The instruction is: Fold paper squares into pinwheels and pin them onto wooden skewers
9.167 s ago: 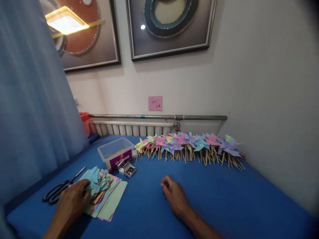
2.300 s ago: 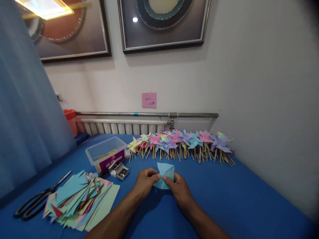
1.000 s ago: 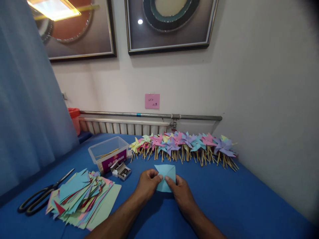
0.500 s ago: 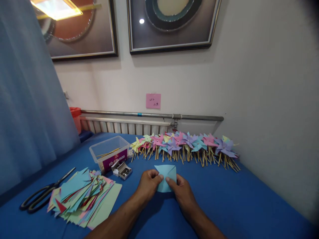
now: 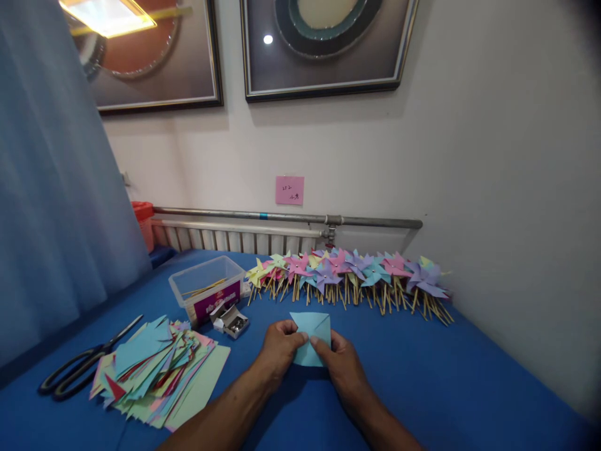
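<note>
A light-blue paper square (image 5: 312, 324) with slits cut in from its corners is held up between both hands over the blue-covered surface. My left hand (image 5: 280, 346) pinches its left edge, thumb on the front face. On the opposite side my right hand (image 5: 340, 357) grips the sheet, its thumb close to the middle and fingers behind. The two thumb tips are nearly together near the centre. Fingers behind the paper are partly hidden. To the left lies a pile of coloured paper sheets (image 5: 159, 369), with dark-handled scissors (image 5: 89, 363) beside it.
Behind the hands lies a row of finished paper pinwheels (image 5: 338, 269) on sticks. A clear plastic tub (image 5: 206, 288) with thin sticks stands at the back left, a small open box of metal pins (image 5: 235, 322) before it. A blue curtain (image 5: 61, 188) hangs at left.
Both hands and the blue paper have shifted very slightly left and down. The thumbs have drawn closer together over the paper's middle. The other things lie as before.
</note>
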Demonstrator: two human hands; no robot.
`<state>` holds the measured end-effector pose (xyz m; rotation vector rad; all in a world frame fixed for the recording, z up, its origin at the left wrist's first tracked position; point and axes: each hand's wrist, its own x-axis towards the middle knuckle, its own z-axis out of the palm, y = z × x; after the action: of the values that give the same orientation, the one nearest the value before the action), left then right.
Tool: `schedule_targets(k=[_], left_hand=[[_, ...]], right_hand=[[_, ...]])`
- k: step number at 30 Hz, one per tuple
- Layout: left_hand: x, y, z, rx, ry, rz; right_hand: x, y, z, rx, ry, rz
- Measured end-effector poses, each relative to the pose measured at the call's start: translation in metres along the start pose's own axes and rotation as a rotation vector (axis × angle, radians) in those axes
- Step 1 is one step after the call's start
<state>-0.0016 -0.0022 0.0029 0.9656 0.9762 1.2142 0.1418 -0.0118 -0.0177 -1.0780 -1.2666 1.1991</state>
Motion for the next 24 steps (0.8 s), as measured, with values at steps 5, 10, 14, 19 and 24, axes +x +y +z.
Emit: schedule_targets(k=[5,10,14,19,24], left_hand=[[0.002,-0.001,-0.001,0.026,0.018,0.028],[0.005,-0.009,-0.002,0.07,0.019,0.025],[0.006,-0.011,-0.002,0.086,0.031,0.011],[0.005,-0.009,-0.001,0.119,0.032,-0.007],[0.003,-0.012,0.003,0.138,-0.005,-0.036]], right_hand=[[0.003,0.0,0.001,0.121,-0.01,-0.023],[0.001,-0.005,0.0,0.23,0.003,-0.03],[-0.004,-0.011,0.002,0.279,-0.001,-0.036],[-0.002,-0.014,0.004,0.269,0.04,-0.034],[0.001,-0.012,-0.003,-0.122,0.224,-0.161]])
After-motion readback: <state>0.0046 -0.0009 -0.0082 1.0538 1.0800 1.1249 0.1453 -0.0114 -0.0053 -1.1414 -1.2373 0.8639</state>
